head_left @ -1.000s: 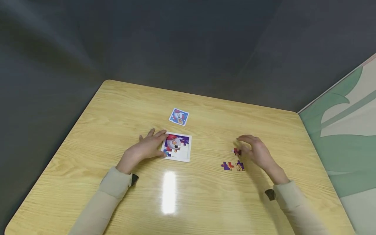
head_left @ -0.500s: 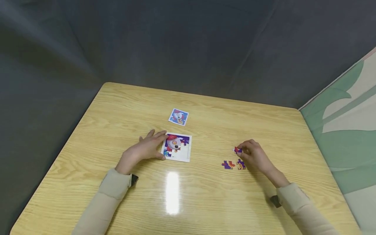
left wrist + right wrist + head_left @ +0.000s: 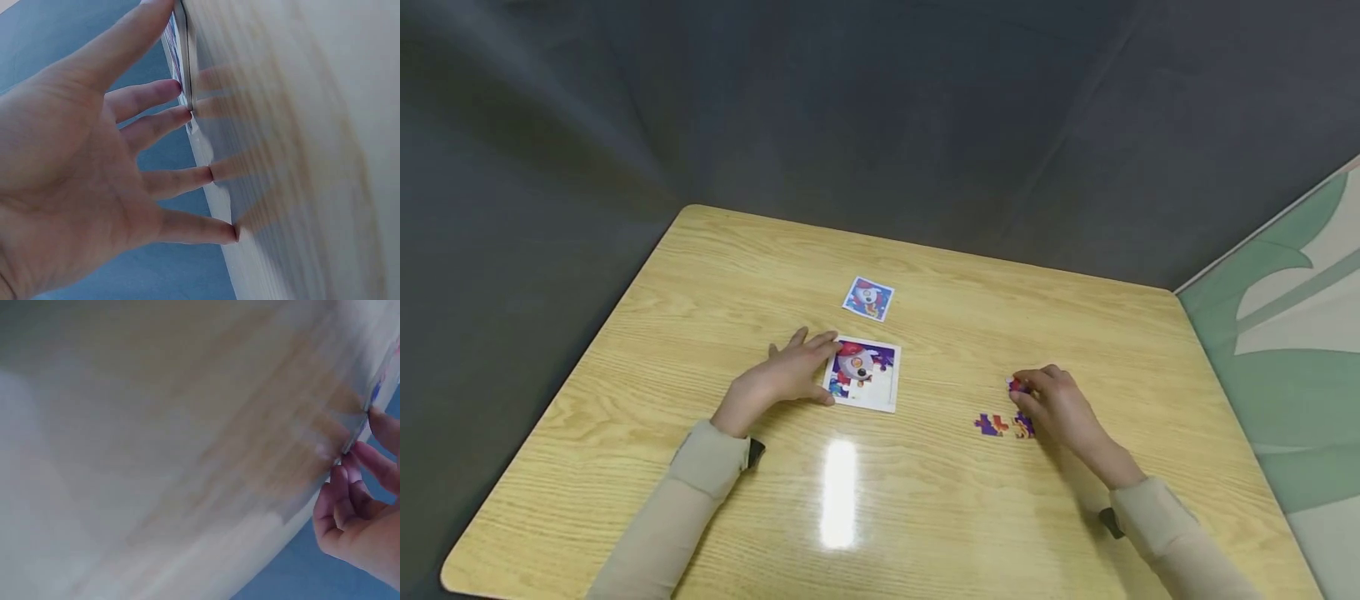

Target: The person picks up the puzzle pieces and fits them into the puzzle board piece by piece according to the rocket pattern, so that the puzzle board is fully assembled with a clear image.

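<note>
A square white-framed jigsaw puzzle (image 3: pixel 883 392), partly filled with a picture of a white-faced character, lies left of the table's middle. My left hand (image 3: pixel 786 372) rests at its left side, fingers spread and straight, with thumb and index finger at the frame's edge. In the left wrist view the other fingertips (image 3: pixel 232 232) touch the tabletop. Over on the right, my right hand (image 3: pixel 1063 408) pinches a red and purple puzzle piece (image 3: pixel 1014 385) between thumb and fingers, low at the table. Just below it lie more loose puzzle pieces (image 3: pixel 988 424), purple, red and orange.
Behind the puzzle lies a small picture card (image 3: pixel 868 299) showing the same character. The wooden table (image 3: pixel 955 508) ends at a dark curtain (image 3: pixel 880 125) at the back and left. A green and white panel (image 3: pixel 1292 367) borders the right side.
My right hand has lowered its fingers onto the upper loose puzzle piece and now pinches it. The left hand stays at the puzzle frame. The head view has shifted slightly.
</note>
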The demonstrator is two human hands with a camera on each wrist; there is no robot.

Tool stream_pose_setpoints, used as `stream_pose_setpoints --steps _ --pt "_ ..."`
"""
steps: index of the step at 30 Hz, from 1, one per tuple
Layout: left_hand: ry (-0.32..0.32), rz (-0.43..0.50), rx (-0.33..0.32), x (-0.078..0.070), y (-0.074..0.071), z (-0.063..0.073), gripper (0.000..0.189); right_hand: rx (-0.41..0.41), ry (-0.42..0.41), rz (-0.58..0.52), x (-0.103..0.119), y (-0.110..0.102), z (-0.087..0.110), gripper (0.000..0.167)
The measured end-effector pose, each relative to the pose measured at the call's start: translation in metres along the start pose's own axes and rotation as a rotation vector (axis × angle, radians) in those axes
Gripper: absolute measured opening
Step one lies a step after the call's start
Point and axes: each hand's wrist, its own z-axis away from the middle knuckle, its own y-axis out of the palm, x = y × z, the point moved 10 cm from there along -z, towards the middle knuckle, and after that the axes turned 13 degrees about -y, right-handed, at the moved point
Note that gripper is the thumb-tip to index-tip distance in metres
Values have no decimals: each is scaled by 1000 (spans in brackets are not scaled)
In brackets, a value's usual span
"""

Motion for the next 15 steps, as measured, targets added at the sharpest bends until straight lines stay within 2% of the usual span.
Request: stream_pose_setpoints --steps 3,6,12,15 --pt "-2 -3 6 1 1 -1 89 31 58 2 -3 1 3 32" --pt "-4 -6 6 3 1 -1 90 32 69 -8 0 2 4 31" --pt "10 4 -3 2 -2 0 89 -42 -11 15 8 -4 -3 28" --pt "17 4 2 0 -2 0 89 -52 -40 36 9 -5 -3 29"
